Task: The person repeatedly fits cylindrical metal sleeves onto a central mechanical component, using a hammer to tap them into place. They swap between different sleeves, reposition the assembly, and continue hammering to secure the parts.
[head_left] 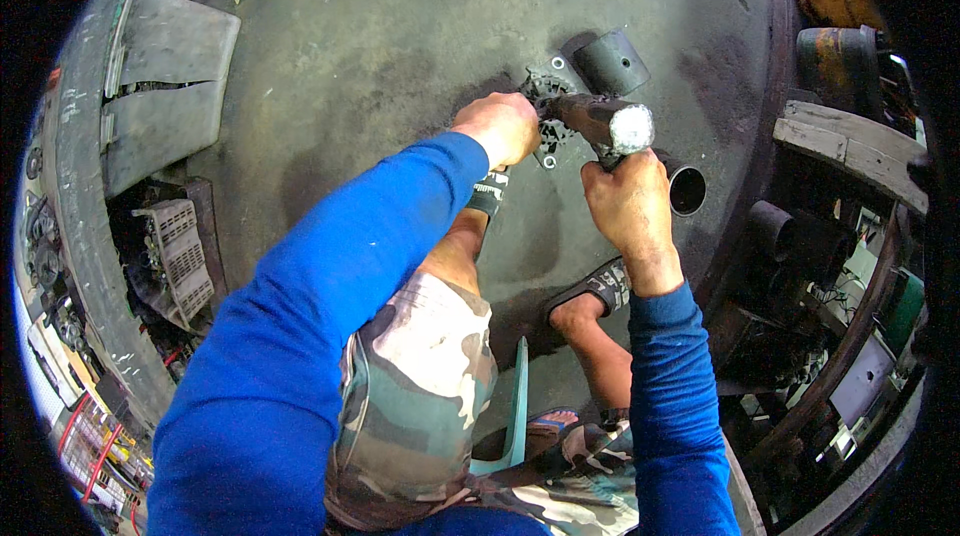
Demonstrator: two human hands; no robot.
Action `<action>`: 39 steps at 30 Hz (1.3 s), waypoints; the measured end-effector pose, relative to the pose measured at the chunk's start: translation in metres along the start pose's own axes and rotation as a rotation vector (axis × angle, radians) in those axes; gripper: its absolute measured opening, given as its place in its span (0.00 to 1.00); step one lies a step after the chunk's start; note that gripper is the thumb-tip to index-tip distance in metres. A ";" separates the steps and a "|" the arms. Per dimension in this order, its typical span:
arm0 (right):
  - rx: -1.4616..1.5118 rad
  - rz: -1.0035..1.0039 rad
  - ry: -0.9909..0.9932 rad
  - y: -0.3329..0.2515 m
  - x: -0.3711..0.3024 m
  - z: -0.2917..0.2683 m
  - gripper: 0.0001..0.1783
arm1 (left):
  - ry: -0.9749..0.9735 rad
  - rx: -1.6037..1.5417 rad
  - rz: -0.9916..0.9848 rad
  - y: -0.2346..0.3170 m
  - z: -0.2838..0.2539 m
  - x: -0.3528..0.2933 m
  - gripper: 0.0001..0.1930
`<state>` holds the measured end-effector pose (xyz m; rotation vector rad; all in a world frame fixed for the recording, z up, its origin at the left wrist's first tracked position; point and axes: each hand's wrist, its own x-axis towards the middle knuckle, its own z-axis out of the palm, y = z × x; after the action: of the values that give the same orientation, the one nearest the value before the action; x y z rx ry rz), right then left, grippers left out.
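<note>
My right hand point(630, 208) is wrapped round the handle of a hammer, just below its head. The hammer head point(590, 118) is dark and thick, with a bright worn face turned up toward me. My left hand point(500, 126) is closed in a fist to the left of the head; what it grips, if anything, is hidden. Beneath the hammer and beside my left fist lies a dark, greasy metal part point(545, 88) with a jagged outline and small round eyelets. The hammer covers its middle, so I cannot tell whether they touch.
A dark metal cylinder point(612, 63) lies on the concrete floor point(380, 16) beyond the hammer; an open-ended tube point(687, 192) is right of my right hand. Grey panels point(170, 81) and a slotted casing point(180, 256) line the left. Dark drums point(842, 66) and a wooden beam point(850, 151) stand right.
</note>
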<state>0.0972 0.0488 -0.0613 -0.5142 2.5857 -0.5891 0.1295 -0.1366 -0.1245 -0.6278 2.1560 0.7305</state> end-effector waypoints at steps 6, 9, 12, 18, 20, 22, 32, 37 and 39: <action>0.212 -0.022 -0.007 -0.028 -0.015 -0.056 0.21 | -0.024 0.037 0.012 0.000 0.000 0.000 0.18; 0.049 -0.315 0.217 -0.037 -0.024 -0.056 0.17 | -0.053 0.036 -0.010 -0.001 -0.002 0.000 0.18; -0.161 -0.207 0.090 -0.029 -0.012 -0.032 0.16 | -0.105 0.012 -0.035 -0.006 -0.008 0.000 0.17; -0.096 0.141 0.034 0.025 -0.011 -0.026 0.21 | 0.005 -0.035 0.010 -0.005 -0.004 -0.001 0.18; -0.025 0.075 0.074 0.032 -0.021 -0.032 0.20 | 0.021 -0.056 -0.003 -0.005 -0.002 -0.001 0.18; -0.013 0.065 0.093 0.032 -0.025 -0.037 0.20 | 0.109 -0.049 0.023 -0.004 -0.001 0.001 0.18; 0.110 -0.127 0.145 -0.018 -0.015 -0.048 0.13 | 0.003 0.073 -0.009 0.006 -0.009 -0.002 0.17; -0.121 0.074 -0.063 -0.024 0.012 -0.012 0.24 | -0.061 -0.030 -0.042 0.007 -0.012 -0.005 0.17; -0.100 0.095 -0.089 -0.015 0.017 -0.006 0.24 | -0.072 -0.034 -0.043 0.005 -0.011 -0.006 0.17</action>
<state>0.0842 0.0304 -0.0550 -0.4366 2.5479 -0.3975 0.1243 -0.1392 -0.1125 -0.6539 2.0623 0.7563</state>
